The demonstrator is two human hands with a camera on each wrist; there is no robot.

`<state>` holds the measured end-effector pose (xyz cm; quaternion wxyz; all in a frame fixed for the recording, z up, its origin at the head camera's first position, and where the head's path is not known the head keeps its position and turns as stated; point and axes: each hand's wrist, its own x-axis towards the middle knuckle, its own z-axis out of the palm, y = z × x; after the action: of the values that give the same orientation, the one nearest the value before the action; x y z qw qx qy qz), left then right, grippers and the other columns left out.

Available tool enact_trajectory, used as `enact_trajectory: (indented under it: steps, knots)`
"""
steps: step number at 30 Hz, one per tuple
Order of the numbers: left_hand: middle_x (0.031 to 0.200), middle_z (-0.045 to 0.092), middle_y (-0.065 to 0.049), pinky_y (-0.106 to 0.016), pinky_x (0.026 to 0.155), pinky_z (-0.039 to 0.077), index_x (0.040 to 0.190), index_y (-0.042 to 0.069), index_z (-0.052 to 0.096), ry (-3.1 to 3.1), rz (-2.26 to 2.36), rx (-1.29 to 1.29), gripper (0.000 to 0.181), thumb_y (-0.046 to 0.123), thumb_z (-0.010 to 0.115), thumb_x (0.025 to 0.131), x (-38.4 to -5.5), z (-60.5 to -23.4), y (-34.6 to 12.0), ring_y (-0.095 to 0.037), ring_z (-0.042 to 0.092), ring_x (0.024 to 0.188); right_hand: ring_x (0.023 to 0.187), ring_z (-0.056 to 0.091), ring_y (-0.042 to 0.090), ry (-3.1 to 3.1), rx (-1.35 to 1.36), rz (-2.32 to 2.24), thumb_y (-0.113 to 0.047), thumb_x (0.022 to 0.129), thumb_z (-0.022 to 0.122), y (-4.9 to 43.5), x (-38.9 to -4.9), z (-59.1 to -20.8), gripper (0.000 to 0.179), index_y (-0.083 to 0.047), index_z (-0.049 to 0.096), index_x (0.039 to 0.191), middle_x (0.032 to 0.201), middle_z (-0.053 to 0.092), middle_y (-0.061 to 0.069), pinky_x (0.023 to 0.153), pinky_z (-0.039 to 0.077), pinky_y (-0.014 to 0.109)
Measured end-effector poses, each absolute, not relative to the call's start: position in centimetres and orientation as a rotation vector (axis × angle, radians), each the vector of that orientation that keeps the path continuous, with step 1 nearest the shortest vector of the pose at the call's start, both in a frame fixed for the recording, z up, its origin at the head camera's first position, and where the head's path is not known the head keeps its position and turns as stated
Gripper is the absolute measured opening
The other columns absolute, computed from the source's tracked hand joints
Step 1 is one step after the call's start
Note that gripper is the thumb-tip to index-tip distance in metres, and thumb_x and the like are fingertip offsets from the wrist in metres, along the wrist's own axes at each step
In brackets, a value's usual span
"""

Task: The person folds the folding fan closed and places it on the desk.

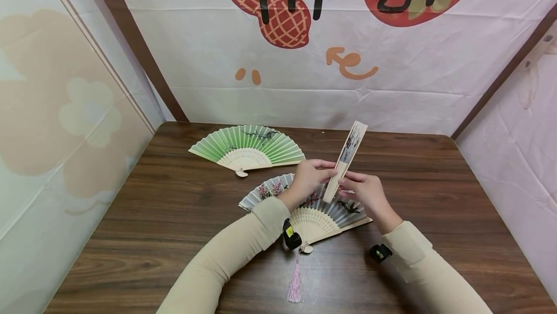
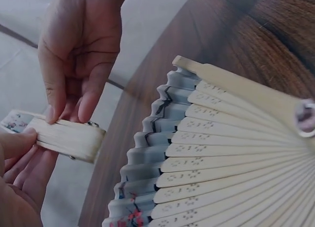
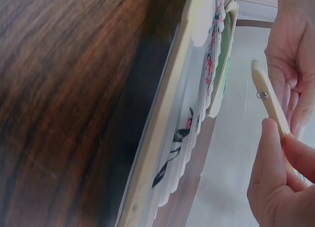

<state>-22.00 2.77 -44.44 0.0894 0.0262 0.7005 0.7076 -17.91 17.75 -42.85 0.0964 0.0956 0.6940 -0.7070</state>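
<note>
A folded hand fan (image 1: 350, 152) with pale ribs and a dark printed pattern is held up at a slant above the table. My left hand (image 1: 310, 178) pinches it from the left between thumb and fingers. From the other side, my right hand (image 1: 364, 190) pinches it lower down. The metal rivet at the fan's base shows in the right wrist view, beside the fingertips (image 3: 268, 133). Underneath lies a spread grey fan (image 1: 315, 224) with pink blossoms, partly hidden by my left arm and both hands. A pink tassel (image 1: 295, 282) hangs from its pivot toward me.
A spread green fan (image 1: 243, 154) lies at the back left, its right end near my left hand. The brown wooden table (image 1: 174, 256) ends at a printed cloth wall (image 1: 304, 91) behind, with more cloth walls at both sides.
</note>
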Motion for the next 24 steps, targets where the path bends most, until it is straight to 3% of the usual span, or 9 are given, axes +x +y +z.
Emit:
enact_trajectory:
  steps: [7,14,18,24]
  knots:
    - [0.094,0.069,-0.02,-0.031,0.071,0.059,0.098,-0.005,0.07,2.009,2.12,0.111,0.021,0.002,0.072,0.079,-21.4,-45.2,2.9,-0.019,0.07,0.077,0.073,0.068,0.008,2.063,0.308,-2.153,-0.004,0.087,0.062,18.7,-18.5,-42.7,0.045,0.011,0.048,0.128,0.081,0.068,-0.005,0.078,0.057,0.031]
    - [0.092,0.07,-0.021,-0.027,0.067,0.059,0.096,-0.007,0.069,1.985,2.158,0.054,0.019,-0.001,0.071,0.078,-21.2,-45.8,3.8,-0.017,0.069,0.075,0.072,0.068,0.008,2.069,0.352,-2.177,-0.005,0.086,0.064,19.2,-19.2,-43.0,0.043,0.01,0.052,0.124,0.081,0.07,-0.004,0.073,0.058,0.027]
    - [0.091,0.07,-0.021,-0.026,0.067,0.059,0.096,-0.007,0.069,1.991,2.18,0.002,0.019,-0.001,0.071,0.078,-21.4,-45.9,4.5,-0.017,0.069,0.076,0.071,0.068,0.007,2.118,0.384,-2.143,-0.007,0.086,0.066,19.3,-19.8,-43.5,0.042,0.01,0.054,0.122,0.096,0.07,0.01,0.073,0.058,0.027]
    - [0.091,0.071,-0.015,-0.024,0.066,0.059,0.095,-0.002,0.071,1.991,2.193,-0.104,0.017,0.002,0.072,0.078,-22.3,-46.1,5.6,-0.015,0.069,0.074,0.071,0.067,0.005,2.192,0.397,-2.002,-0.009,0.086,0.066,19.7,-20.4,-43.7,0.042,0.006,0.054,0.124,0.12,0.057,0.024,0.072,0.058,0.028]
